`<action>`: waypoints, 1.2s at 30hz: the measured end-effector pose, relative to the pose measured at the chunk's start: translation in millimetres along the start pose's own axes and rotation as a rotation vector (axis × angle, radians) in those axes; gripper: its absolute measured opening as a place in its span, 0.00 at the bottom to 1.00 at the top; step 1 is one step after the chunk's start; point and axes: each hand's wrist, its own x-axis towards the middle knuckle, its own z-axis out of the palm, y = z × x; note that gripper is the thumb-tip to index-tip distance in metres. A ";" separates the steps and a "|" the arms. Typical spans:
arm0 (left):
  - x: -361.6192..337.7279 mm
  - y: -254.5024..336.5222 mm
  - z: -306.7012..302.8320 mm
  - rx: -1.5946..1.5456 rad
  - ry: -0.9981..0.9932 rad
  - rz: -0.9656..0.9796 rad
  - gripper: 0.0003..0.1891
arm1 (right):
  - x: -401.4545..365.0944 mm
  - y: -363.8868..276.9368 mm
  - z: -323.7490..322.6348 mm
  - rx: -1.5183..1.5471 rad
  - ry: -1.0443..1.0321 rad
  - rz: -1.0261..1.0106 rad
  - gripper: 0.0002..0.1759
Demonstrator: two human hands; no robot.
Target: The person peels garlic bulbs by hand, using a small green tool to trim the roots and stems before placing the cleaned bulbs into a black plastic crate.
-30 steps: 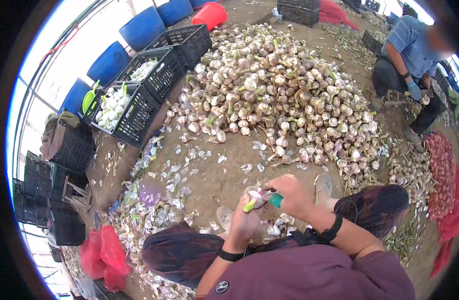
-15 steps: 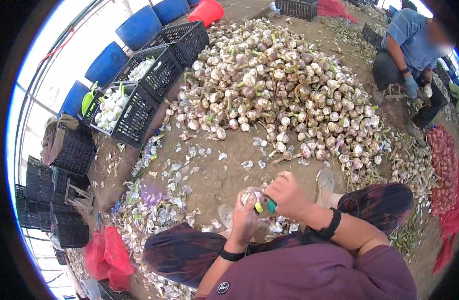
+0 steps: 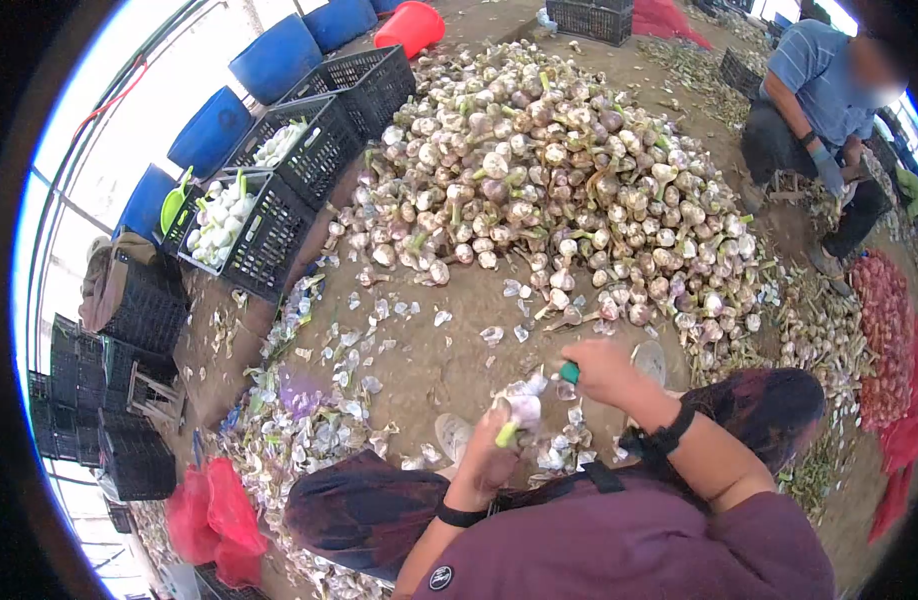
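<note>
My left hand point(image 3: 487, 455) is closed round a garlic bulb point(image 3: 525, 408) that has a green stem end, with loose papery skin at its top. My right hand point(image 3: 607, 374) grips a small green-handled tool point(image 3: 570, 373), held a little to the right of the bulb and apart from it. Whatever blade the tool has is too small to make out. Beyond both hands lies a big heap of unpeeled garlic point(image 3: 559, 170). Shed garlic skins point(image 3: 319, 430) litter the ground around my feet.
Black crates point(image 3: 269, 235) at the left hold peeled white garlic point(image 3: 219, 220). Blue barrels point(image 3: 211, 130) and a red bucket point(image 3: 409, 25) stand behind. At right sits another person point(image 3: 819, 110) wearing gloves, near a red net sack of garlic point(image 3: 884, 335). Red netting point(image 3: 219, 520) lies lower left.
My right hand with the green-handled tool has moved away from the bulb, up and to the right. More of the bulb's pale purple side shows, its skin partly loosened.
</note>
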 end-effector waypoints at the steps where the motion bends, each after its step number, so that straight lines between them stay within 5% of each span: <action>1: 3.2 0.5 -2.7 -0.118 0.001 0.010 0.22 | -5.8 -9.4 0.4 0.347 0.071 -0.044 0.10; 2: 5.6 1.3 0.8 -0.154 -0.061 0.030 0.25 | -9.2 -17.0 2.8 0.696 0.139 -0.089 0.10; 9: 2.8 13.9 20.4 -0.077 -0.030 0.024 0.20 | -13.8 -33.9 9.9 0.764 0.086 -0.140 0.09; 18: 6.2 21.9 7.0 0.083 0.052 0.025 0.24 | -5.2 -40.8 27.4 0.867 0.170 0.040 0.06; 21: -1.1 15.9 11.3 0.217 -0.077 0.000 0.26 | 4.0 -33.4 17.0 0.596 0.456 0.098 0.04; 22: -1.3 7.9 7.1 0.221 -0.139 -0.029 0.28 | 17.4 -17.4 18.2 0.945 0.449 0.313 0.05; 25: -6.1 10.6 10.5 0.184 -0.064 0.045 0.29 | 35.4 35.9 26.4 0.442 0.537 0.243 0.09; 29: 4.3 11.2 6.2 0.266 0.106 0.295 0.31 | 6.6 10.4 26.6 -0.038 0.340 -0.394 0.16; 32: 9.3 7.0 3.1 0.369 0.205 0.368 0.30 | 0.8 -2.8 23.0 0.146 -0.004 -0.225 0.23; 36: 18.2 0.6 -12.1 0.559 0.301 0.484 0.35 | -3.3 -28.5 16.5 0.429 -0.006 -0.115 0.29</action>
